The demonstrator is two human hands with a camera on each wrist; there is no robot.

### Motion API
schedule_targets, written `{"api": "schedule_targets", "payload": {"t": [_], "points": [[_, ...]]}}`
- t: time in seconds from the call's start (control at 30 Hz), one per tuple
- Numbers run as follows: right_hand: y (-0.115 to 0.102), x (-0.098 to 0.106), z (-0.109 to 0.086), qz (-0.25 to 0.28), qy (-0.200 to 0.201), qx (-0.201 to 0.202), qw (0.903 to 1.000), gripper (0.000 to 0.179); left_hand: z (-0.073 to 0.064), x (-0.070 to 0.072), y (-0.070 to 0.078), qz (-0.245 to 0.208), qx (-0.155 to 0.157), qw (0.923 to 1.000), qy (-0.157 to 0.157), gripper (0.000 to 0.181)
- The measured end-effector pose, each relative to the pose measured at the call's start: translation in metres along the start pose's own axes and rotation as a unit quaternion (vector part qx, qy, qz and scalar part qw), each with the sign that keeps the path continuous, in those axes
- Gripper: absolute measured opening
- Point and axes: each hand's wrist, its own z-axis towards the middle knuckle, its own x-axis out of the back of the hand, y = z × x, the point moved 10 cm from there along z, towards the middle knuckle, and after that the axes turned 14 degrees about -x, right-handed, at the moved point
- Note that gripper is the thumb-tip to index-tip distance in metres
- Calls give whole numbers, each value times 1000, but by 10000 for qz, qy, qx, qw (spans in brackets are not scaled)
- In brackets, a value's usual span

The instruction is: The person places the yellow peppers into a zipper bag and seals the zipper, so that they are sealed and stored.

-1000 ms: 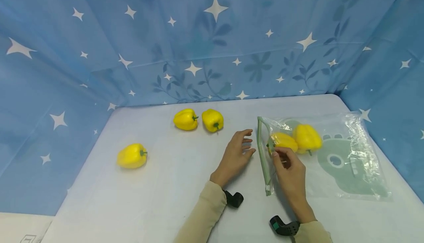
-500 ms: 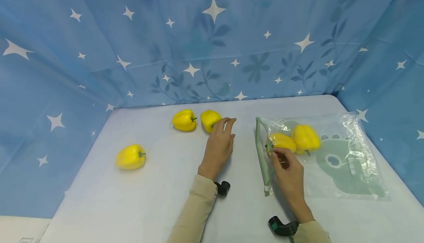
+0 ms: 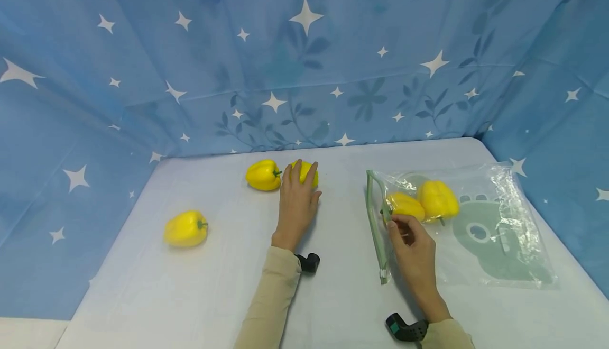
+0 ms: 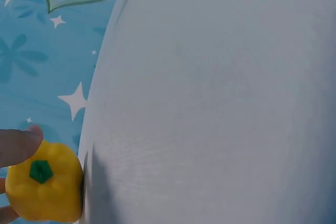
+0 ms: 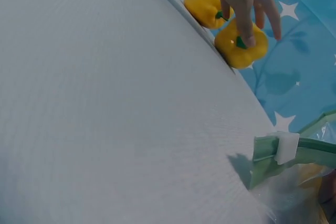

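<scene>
So the yellow bell pepper point(image 4: 50, 195) in play is sitting well left of the zip bag point(image 3: 495, 264) and a bit farther back, and the left hand point(image 3: 296, 201) is lying over it, fingers spread wide, thumb on the side facing the bag. I can't tell how firmly it's pressing, so I'd be getting the thumb and fingertips well down on opposite sides before any lift, since that glossy skin is probably slippery. A neighboring pepper point(image 3: 263, 175) is resting just beside it, on the side away from the bag, so a sloppy grab could be nudging that too. Meanwhile the right hand point(image 3: 415, 251) is pinching the bag's edge by the mouth, which looks sensible; I'd be holding that edge lightly up so the opening isn't collapsing. Inside the bag, a blockier pepper point(image 3: 439, 201) is lying right by a longer pepper point(image 3: 405, 206) closer to the mouth. A white slider point(image 5: 286, 148) is sitting at the mouth's near end, and the last loose pepper point(image 3: 184, 229) is sitting farthest left of the bag.
</scene>
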Motion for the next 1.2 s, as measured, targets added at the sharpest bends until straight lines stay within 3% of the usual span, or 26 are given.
{"api": "schedule_targets", "payload": {"t": [0.13, 0.3, 0.47, 0.67, 0.97, 1.2], "points": [[1, 0, 0, -60, 41, 2, 10000, 14, -4, -7, -11, -520, 264, 9982, -127, 63], [2, 0, 0, -2, 51, -45, 10000, 14, -9, -8, -20, -986, 511, 9938, 5, 56], [1, -1, -1, -96, 55, -78, 9999, 14, -10, -6, -22, -1053, 582, 9926, 177, 54], [-12, 1, -2, -331, 125, 309, 9989, 15, -10, -2, -24, -1202, 621, 9896, 485, 46], [-21, -1, 4, -387, -86, 507, 9979, 14, -14, -1, -37, -1545, 995, 9811, 605, 38], [-19, 4, 4, -379, -106, 573, 9976, 15, -14, 0, -41, -1860, 1080, 9738, 743, 36]]}}
